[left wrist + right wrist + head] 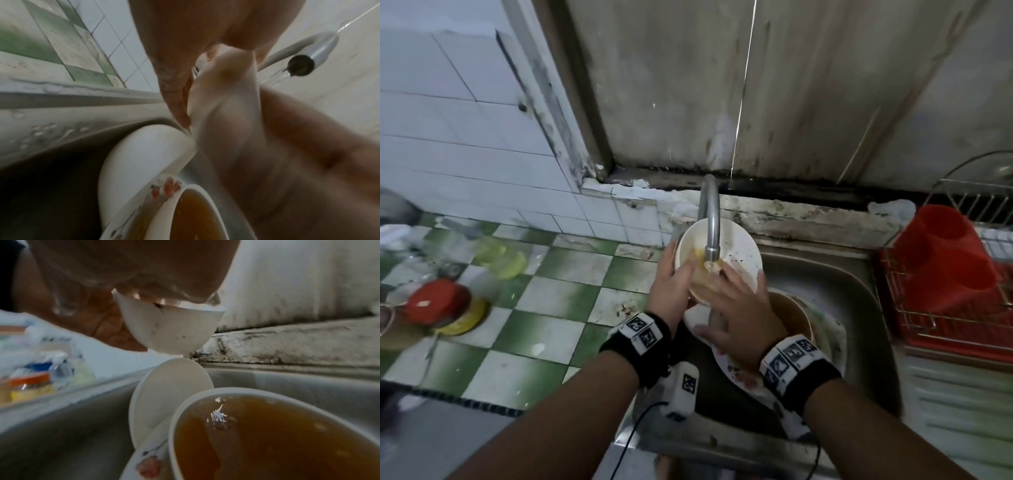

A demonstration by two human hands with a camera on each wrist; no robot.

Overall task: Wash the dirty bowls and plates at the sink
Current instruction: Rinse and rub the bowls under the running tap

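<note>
A dirty white bowl (pixel 736 250) is tilted under the tap (pixel 711 222), and water runs into it. My left hand (pixel 677 272) grips its left rim, thumb inside and fingers behind. Fingers of my right hand (pixel 739 284) lie spread on the bowl's yellow-stained inside, with the little finger over the right rim. In the right wrist view the bowl (pixel 170 331) hangs below my right hand (pixel 144 275). The left wrist view shows the bowl's edge (pixel 224 91) between both hands and the tap's spout (pixel 301 65).
In the steel sink (pixel 835 284) stands a bowl of brown water (pixel 791 315) on a floral plate (pixel 736 373), with a white plate (pixel 170 389) leaning beside it. A red cutlery holder (pixel 941 250) sits in the dish rack on the right. Jars and containers (pixel 441 301) crowd the tiled counter on the left.
</note>
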